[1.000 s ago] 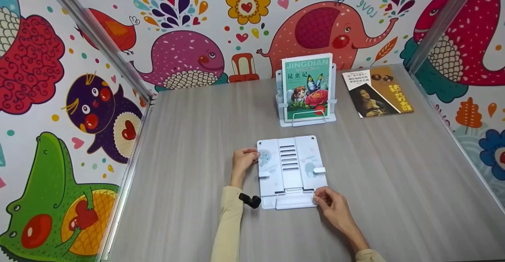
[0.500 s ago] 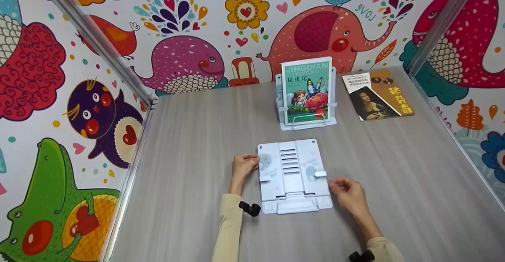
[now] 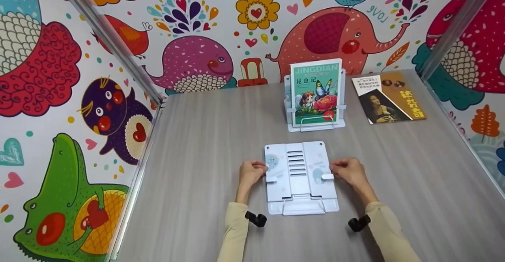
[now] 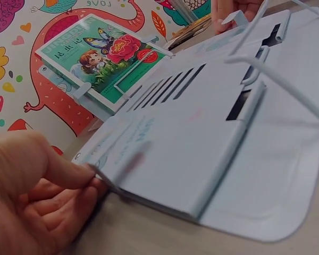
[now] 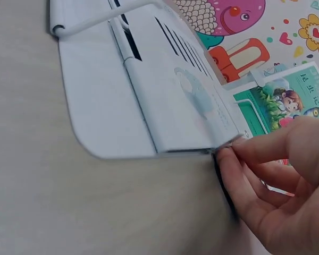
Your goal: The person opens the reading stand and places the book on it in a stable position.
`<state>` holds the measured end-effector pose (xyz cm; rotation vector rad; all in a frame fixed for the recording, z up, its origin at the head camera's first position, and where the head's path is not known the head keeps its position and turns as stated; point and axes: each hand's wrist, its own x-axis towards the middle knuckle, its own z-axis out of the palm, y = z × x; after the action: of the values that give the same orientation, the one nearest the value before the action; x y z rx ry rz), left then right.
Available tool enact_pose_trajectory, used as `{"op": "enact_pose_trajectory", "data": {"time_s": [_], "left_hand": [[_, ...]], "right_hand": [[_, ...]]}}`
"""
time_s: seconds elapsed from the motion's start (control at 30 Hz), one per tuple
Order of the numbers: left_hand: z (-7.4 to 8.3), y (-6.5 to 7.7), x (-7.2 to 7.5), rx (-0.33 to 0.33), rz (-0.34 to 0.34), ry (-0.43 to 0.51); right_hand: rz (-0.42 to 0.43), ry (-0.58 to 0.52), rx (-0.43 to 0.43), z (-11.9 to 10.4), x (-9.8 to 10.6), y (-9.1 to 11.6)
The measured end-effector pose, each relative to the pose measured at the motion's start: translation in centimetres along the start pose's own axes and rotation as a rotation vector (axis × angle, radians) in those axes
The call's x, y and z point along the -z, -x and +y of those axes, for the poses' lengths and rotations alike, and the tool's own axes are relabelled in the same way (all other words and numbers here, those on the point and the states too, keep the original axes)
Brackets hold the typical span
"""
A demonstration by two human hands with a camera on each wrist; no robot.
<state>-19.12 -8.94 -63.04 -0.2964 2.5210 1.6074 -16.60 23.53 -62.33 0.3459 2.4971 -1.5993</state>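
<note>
A white book stand (image 3: 302,183) lies folded on the table, with slots down its middle, a wire page holder at its front lip and a small clip on each side. My left hand (image 3: 251,175) pinches its left edge just above the left clip (image 3: 271,179). In the left wrist view, the thumb and curled fingers (image 4: 69,175) meet at that edge. Opposite, my right hand (image 3: 351,173) pinches the right edge beside the right clip (image 3: 327,176). The right wrist view shows thumb and fingertips (image 5: 231,154) together at the stand's side.
Behind it, a second white stand (image 3: 342,92) props up a green children's book (image 3: 315,92). Another book (image 3: 388,98) with a painted portrait lies flat at the back right. Patterned walls (image 3: 252,37) with metal frame strips enclose the table (image 3: 189,155).
My right hand has left the stand's front right corner, moved up and outward, then come in to grip the right edge. The left hand stays at the left edge.
</note>
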Motion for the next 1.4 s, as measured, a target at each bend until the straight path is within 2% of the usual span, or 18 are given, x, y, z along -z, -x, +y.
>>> {"op": "enact_pose_trajectory", "data": {"time_s": [0.13, 0.33, 0.53, 0.7, 0.93, 1.2, 1.4], "left_hand": [[-0.2, 0.1, -0.2, -0.022, 0.017, 0.019], [-0.1, 0.1, -0.2, -0.035, 0.052, 0.029], [0.7, 0.4, -0.1, -0.051, 0.084, 0.067], [1.7, 0.7, 0.2, -0.082, 0.122, 0.095], [3.1, 0.8, 0.8, -0.129, 0.163, 0.084], [3.4, 0.5, 1.1, -0.188, 0.187, 0.105], [3.7, 0.5, 1.5, -0.245, 0.195, 0.129]], "right_hand": [[0.011, 0.013, -0.025, -0.2, -0.1, -0.3], [-0.007, -0.110, -0.067, -0.2, -0.1, -0.6], [-0.010, -0.151, -0.078, -0.8, 0.3, -0.8], [0.008, -0.176, -0.053, -2.0, 0.8, -0.9], [0.047, -0.195, -0.013, -3.9, 1.5, -0.7], [0.045, -0.160, 0.022, -5.1, 2.0, -0.3], [0.066, -0.206, 0.071, -5.4, 2.0, -0.1]]}}
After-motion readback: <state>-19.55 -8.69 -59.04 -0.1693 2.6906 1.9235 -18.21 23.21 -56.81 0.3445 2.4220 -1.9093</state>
